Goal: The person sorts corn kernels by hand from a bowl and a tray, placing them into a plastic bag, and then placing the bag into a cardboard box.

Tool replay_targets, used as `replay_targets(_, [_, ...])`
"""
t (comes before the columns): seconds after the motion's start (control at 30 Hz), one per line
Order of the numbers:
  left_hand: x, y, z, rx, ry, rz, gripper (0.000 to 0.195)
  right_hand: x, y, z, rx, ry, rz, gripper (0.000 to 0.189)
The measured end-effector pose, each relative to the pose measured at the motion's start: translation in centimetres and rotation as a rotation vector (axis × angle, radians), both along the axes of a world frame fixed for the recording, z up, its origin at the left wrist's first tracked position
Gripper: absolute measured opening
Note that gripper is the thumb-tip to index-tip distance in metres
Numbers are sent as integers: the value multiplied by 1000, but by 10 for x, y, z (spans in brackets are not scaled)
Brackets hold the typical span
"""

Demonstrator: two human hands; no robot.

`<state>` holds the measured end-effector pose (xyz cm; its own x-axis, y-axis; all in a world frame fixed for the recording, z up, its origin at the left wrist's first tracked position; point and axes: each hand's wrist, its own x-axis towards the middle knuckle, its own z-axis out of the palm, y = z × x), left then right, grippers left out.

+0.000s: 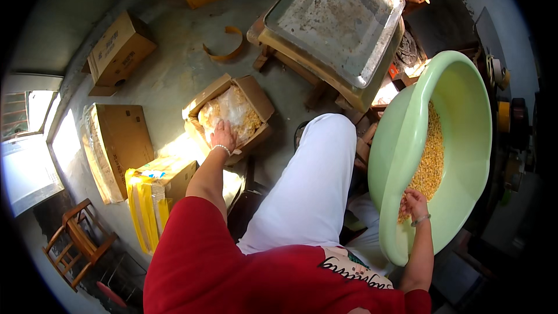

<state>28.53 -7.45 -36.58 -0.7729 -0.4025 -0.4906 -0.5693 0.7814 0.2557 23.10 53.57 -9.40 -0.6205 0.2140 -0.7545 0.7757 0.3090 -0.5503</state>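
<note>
My left hand (223,134) lies flat on a clear plastic bag (231,109) of yellow kernels, which look like corn. That bag fills an open cardboard box (250,92) on the floor. To my right, a large light-green plastic basin (394,157) tilts steeply towards me, with a heap of loose yellow kernels (429,161) inside. My right hand (414,204) reaches over the basin's near rim to the lower end of the heap. Its fingers are curled, and whether kernels are between them is hidden.
Ahead, a worn metal tray (335,22) rests on a wooden stand (301,67). A curved yellow-brown strip (226,48) lies on the concrete floor. Cardboard boxes (122,52) and a yellow-taped carton (161,187) line the left side, near a wooden chair (80,240).
</note>
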Motion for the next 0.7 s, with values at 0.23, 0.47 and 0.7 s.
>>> replay_targets(0.23, [-17,10,27,-225,145,-128,55,4,1,0,7,2,-38,20])
replay_targets(0.47, [-28,7,1,2,-170,-267,60,-3,2,3,-3,15,32,20])
replay_targets(0.7, [-48,18,42,-24,-51,-215,46,-12,0,12,-9,70,62,20])
